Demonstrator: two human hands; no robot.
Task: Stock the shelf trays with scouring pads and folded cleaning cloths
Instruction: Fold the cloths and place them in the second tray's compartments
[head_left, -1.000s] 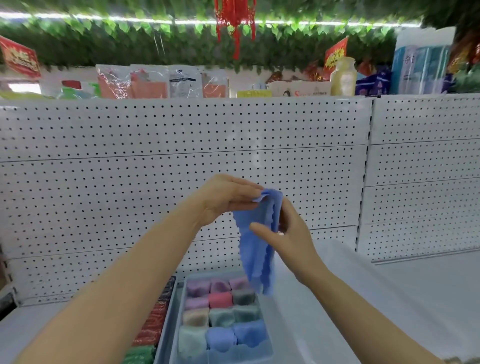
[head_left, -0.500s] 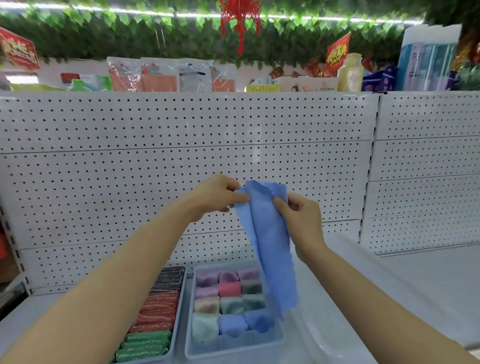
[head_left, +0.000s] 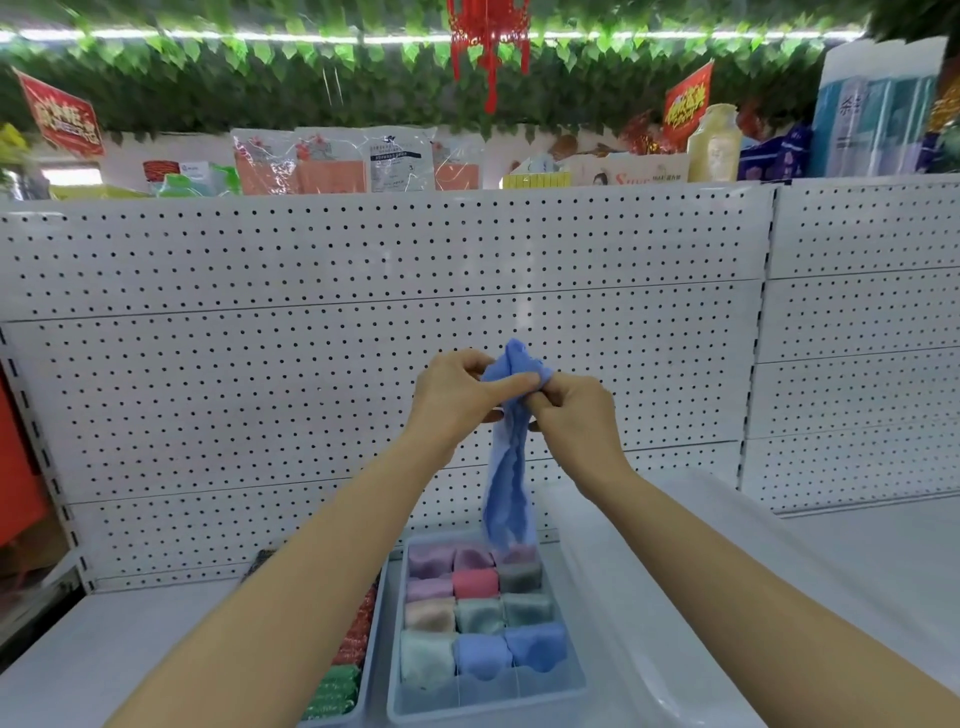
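Note:
A blue cleaning cloth (head_left: 506, 478) hangs in a narrow fold in front of the pegboard, above the shelf. My left hand (head_left: 460, 397) and my right hand (head_left: 576, 415) both pinch its top edge, close together. Straight below stands a pale blue divided tray (head_left: 574, 686) with several rolled cloths in pastel colours; its front row of compartments looks bare. To its left a second tray (head_left: 375, 623) holds red and green scouring pads (head_left: 337, 686), partly hidden by my left forearm.
A white plastic bin (head_left: 675, 597) lies on the white shelf (head_left: 104, 649) right of the trays. The white pegboard back wall (head_left: 260, 389) rises behind. Packaged goods line the top shelf under green leaf garlands.
The cloth was spread wide between my hands half a second ago; now my hands have come together and it hangs folded into a narrow strip.

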